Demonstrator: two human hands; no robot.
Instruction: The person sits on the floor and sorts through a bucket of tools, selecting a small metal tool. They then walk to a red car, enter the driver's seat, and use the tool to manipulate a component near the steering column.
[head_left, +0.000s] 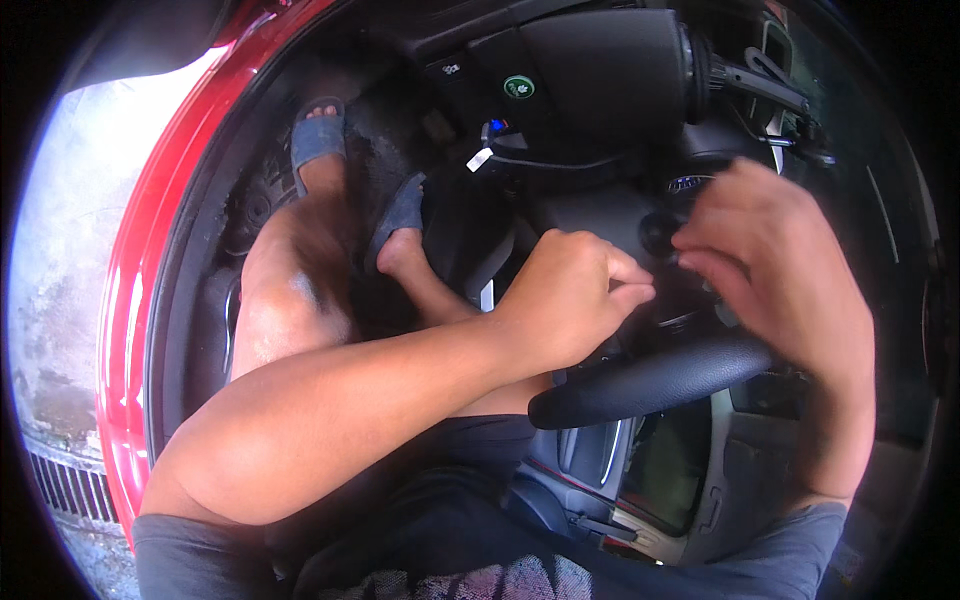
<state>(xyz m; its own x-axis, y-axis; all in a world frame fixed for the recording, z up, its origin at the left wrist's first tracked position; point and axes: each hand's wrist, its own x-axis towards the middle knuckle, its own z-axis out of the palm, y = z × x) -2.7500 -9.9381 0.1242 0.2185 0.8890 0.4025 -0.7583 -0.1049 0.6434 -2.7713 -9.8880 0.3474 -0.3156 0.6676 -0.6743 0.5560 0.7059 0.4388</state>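
The bare left hand (570,295), at the centre of the frame, has its thumb and forefinger tips drawn together, other fingers curled in; the bare right hand (780,265), blurred, right of centre, bends thumb and forefinger close, a narrow gap between them; whether either pinches something small, I cannot tell; below them in the frame lies a black, grained, rounded padded bar (650,385); beyond, at upper centre, are a small white rectangular tag (480,159) and a round green sticker (519,87); at upper left, blue-grey open-toed sandals (318,142).
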